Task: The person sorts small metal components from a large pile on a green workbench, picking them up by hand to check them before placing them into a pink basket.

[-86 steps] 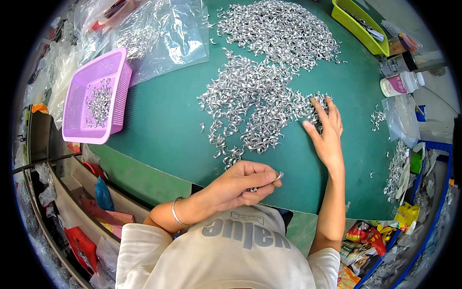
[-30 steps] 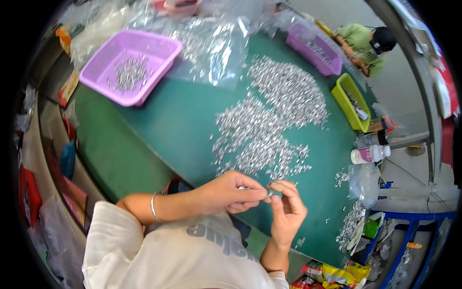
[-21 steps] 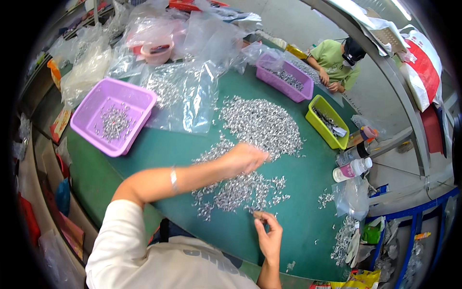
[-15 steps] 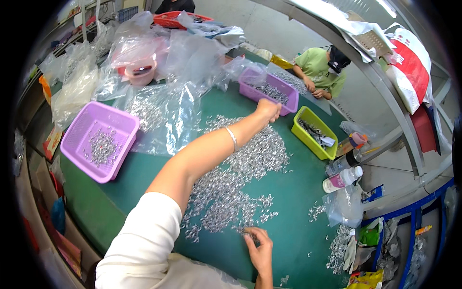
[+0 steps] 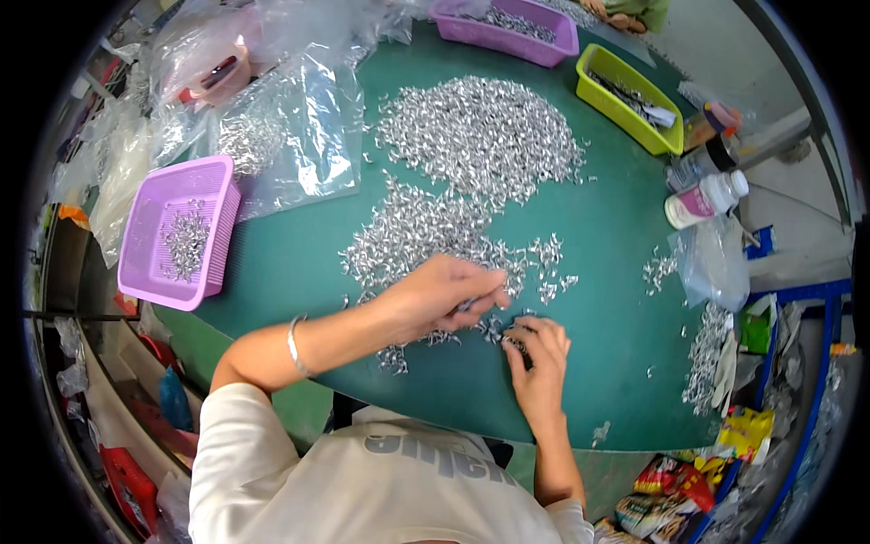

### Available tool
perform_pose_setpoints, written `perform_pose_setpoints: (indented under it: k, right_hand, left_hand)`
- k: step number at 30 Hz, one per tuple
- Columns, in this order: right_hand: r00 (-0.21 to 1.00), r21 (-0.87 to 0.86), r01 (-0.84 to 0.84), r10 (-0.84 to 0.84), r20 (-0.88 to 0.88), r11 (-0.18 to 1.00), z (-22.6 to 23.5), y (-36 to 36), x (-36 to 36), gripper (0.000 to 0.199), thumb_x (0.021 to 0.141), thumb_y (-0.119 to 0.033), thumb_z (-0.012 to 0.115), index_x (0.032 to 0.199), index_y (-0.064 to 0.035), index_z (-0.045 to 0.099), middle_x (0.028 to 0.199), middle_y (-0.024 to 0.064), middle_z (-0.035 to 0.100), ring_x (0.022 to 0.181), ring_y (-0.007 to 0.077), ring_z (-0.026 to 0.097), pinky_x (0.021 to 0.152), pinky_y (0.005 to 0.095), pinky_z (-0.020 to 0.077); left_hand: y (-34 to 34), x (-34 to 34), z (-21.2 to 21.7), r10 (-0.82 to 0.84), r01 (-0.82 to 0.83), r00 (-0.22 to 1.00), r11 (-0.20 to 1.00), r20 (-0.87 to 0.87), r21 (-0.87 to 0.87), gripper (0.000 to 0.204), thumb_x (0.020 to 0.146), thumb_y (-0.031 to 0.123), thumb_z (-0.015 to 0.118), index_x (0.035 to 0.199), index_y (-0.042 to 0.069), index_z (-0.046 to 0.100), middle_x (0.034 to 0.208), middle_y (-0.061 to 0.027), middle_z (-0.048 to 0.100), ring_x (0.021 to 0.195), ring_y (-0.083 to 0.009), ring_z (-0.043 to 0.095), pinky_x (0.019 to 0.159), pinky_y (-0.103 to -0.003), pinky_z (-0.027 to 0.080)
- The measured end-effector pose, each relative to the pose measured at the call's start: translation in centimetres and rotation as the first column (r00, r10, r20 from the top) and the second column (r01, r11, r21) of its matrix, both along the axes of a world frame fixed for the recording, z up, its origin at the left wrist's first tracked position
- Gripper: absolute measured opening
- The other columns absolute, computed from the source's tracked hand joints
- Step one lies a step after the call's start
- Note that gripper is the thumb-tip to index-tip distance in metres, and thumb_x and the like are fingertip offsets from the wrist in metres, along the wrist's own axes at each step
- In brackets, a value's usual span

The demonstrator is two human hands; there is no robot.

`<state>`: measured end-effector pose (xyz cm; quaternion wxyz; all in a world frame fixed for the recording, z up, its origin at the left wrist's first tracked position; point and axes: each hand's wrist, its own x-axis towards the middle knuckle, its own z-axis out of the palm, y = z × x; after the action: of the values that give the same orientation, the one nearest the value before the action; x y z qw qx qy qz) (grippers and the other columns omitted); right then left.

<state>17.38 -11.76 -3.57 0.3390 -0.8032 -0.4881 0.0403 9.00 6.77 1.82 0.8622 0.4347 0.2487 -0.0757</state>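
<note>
Loosely, the left hand [image 5: 441, 295] curls with its fingertips drawn in; whether it grips anything, I cannot tell. Just beside it, the right hand [image 5: 541, 358] is half open, its thumb and bent fingers around some small silvery pieces [image 5: 417, 227]; their hold is unclear. More lie heaped on the bench [image 5: 616, 281] under and beyond both hands. A purple basket [image 5: 148, 208] stands well left of them.

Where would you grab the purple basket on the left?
Probably by the rim of the purple basket, on the near half of its long right side. Come from the right: that side faces the green tabletop, while clear plastic bags lie by its far end. The rim stands above the metal pieces inside.
</note>
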Motion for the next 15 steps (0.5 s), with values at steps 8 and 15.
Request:
perform_pose_setpoints:
  k: [8,15]
  right_hand:
    - [0.626,0.235,0.427,-0.098,-0.773,0.873,0.1,-1.7,-0.9,0.008,0.079,0.0,0.058,0.087,0.0032,0.058,0.081,0.0061,0.059,0.071,0.0074,0.051,0.064,0.0188,0.0401]
    - [0.23,0.193,0.301,0.125,-0.965,0.934,1.8,-2.3,-3.4,0.017,0.076,0.006,0.059,0.093,0.0037,0.054,0.078,0.0076,0.061,0.071,0.0107,0.058,0.063,0.0206,0.0447]
  left_hand:
    - [-5.8,-5.3,-3.4,0.112,-0.115,0.993,0.988,0.042,0.098,0.02,0.088,0.014,0.05,0.094,-0.003,0.06,0.061,0.0009,0.046,0.049,-0.0042,0.036,0.041,-0.019,0.024]
    - [-7.7,-5.1,-2.8,0.116,-0.193,0.973,0.884,0.2,0.427,0.021,0.076,0.004,0.062,0.097,0.002,0.063,0.068,0.002,0.052,0.063,-0.0043,0.044,0.056,-0.019,0.036]
